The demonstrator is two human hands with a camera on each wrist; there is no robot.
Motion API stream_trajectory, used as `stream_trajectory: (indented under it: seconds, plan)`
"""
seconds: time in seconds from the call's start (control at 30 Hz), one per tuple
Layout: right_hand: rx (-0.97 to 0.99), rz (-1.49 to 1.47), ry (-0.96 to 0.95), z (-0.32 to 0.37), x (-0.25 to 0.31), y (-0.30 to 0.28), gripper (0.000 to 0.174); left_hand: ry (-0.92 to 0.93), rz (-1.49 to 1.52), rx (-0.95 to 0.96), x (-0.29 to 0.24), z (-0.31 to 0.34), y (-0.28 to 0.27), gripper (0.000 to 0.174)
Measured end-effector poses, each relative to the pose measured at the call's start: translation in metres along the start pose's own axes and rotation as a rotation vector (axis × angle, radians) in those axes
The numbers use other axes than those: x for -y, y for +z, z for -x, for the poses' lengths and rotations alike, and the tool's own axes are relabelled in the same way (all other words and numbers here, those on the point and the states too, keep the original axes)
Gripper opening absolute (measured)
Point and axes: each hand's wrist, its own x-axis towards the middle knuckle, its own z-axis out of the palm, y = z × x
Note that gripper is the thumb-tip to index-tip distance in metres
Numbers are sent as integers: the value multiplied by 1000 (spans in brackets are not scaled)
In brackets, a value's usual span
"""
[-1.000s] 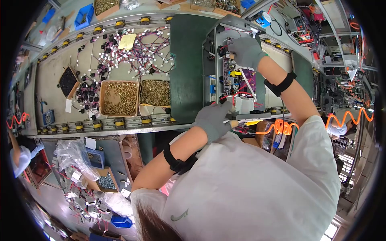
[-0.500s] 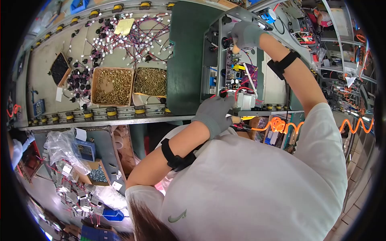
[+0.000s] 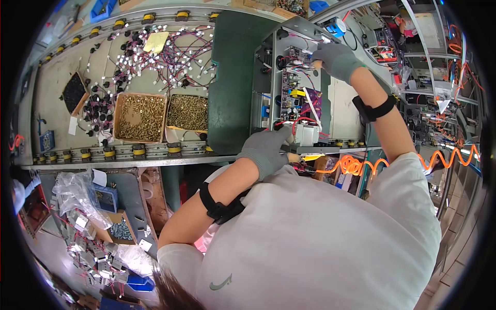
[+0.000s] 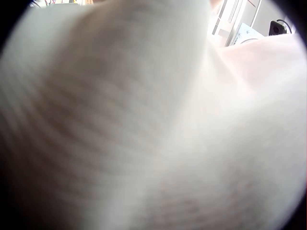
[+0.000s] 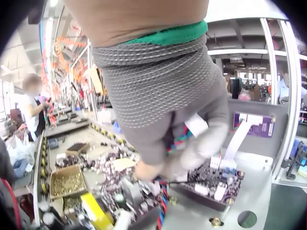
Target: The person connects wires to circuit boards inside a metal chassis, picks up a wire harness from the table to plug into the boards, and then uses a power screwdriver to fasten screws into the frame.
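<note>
An open metal chassis (image 3: pixel 275 98) stands on the bench, with circuit boards (image 3: pixel 291 85) and red wires (image 3: pixel 305 120) inside. My gloved right hand (image 3: pixel 338 59) is over its far right part. In the right wrist view, this hand pinches twisted red, blue and black wires (image 5: pixel 163 206), and a white tab (image 5: pixel 196 124) shows between its fingers. My gloved left hand (image 3: pixel 266 150) grips the near edge of the chassis, fingers inside and thumb outside, beside a white box-like part (image 3: pixel 308 135). Blurred fabric fills most of the left wrist view.
Two cartons of brass pieces (image 3: pixel 139 118) sit left of a green mat (image 3: pixel 232 82). Behind them lies a heap of wired connectors (image 3: pixel 170 57). A coiled orange hose (image 3: pixel 351 165) hangs at the bench's near edge. Another person (image 5: pixel 32 108) stands in the background.
My right hand has moved rightward from over the circuit board toward the chassis's right side. My left hand keeps its place at the near edge. The head view has shifted slightly.
</note>
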Motion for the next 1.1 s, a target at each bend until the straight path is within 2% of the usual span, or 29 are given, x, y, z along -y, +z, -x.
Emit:
stream_trajectory:
  seconds: [0.07,0.13,0.17,0.2,0.27,0.3,0.37,0.5,0.57,0.7,0.9,1.03,1.1]
  plan:
    - [-65,102,-31,5,-2,5,13,-4,2,19,-1,-1,0,40]
    - [-260,218,-66,1,-1,25,20,-30,32,30,-3,-1,-2,42]
    - [-316,178,-42,0,0,34,18,-27,30,33,-5,-1,-4,42]
    - [-315,177,-40,-1,3,42,18,-29,32,42,-6,0,-5,42]
    - [-298,25,170,-5,11,52,18,-39,34,50,-6,0,-5,43]
    - [-298,19,167,-6,12,60,18,-29,49,35,-6,1,-5,43]
    - [-345,-260,256,-7,12,72,20,-22,64,24,-4,1,-3,43]
    - [-308,-321,232,-1,13,75,16,20,62,-12,-2,2,0,42]
    - [-580,-277,96,0,13,76,12,49,54,-27,-1,1,1,41]
    - [-527,-348,149,-2,16,74,12,56,18,-46,2,0,5,39]
    - [-362,-694,385,-4,12,78,19,95,45,-77,5,1,6,40]
    - [-257,-787,491,-4,12,71,21,82,29,-41,5,1,4,40]
    - [-272,-794,510,-7,10,79,21,83,23,-51,5,2,4,40]
